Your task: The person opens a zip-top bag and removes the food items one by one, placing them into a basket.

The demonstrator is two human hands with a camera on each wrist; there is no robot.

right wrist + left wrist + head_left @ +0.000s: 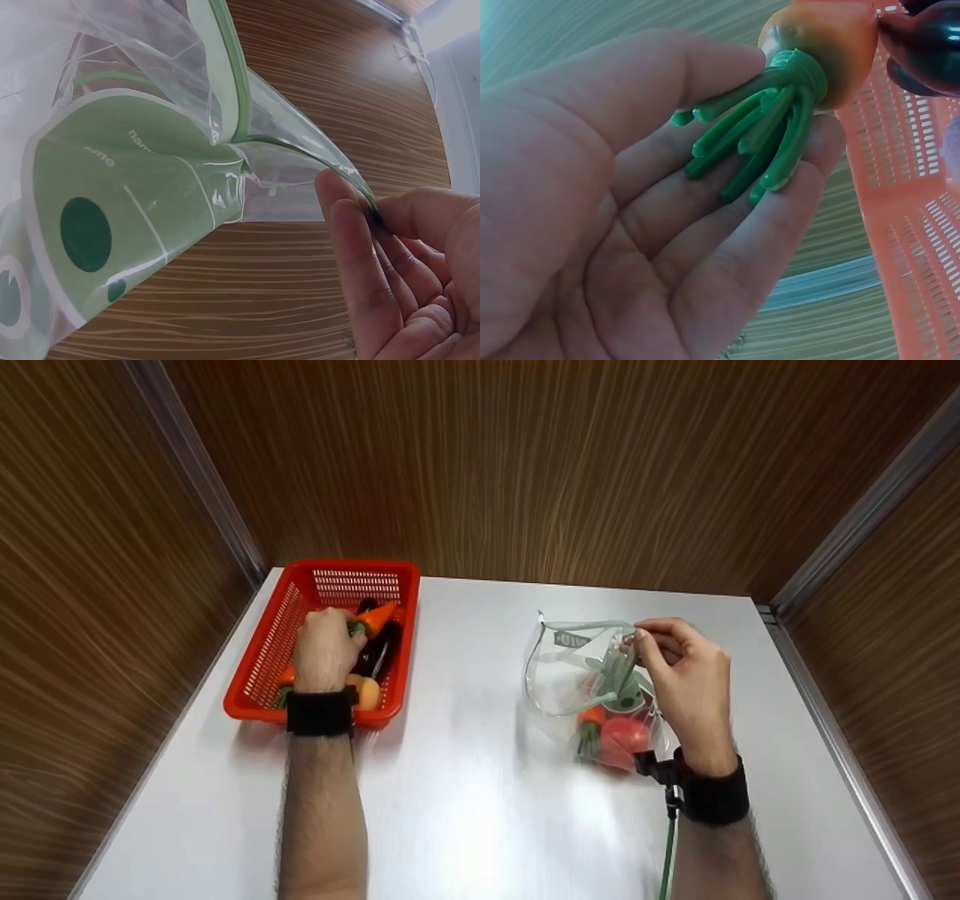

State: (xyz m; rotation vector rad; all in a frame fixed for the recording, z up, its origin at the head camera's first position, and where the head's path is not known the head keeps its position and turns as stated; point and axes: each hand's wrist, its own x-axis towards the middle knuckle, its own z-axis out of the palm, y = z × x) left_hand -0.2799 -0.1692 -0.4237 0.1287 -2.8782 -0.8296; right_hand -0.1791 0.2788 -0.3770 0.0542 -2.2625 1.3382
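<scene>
My left hand (324, 649) reaches into a red plastic basket (409, 675). Its thumb and fingers pinch a toy carrot (377, 619) by its green stalks, clearly seen on the carrot (832, 45) in the left wrist view. Dark eggplants (382, 652) and a round yellowish piece (365, 691) lie in the basket near it. On the right, my right hand (690, 682) pinches the green-edged rim of a clear zip bag (551, 682), whose mouth gapes. Inside the bag are a red round piece (624, 741) and an orange carrot (590, 715) with green stalks.
The white table (465, 750) spans between basket and bag. A wood-grain panel (480, 472) stands behind, with further panels at left and right. A green cable (667, 855) hangs from the right wrist strap.
</scene>
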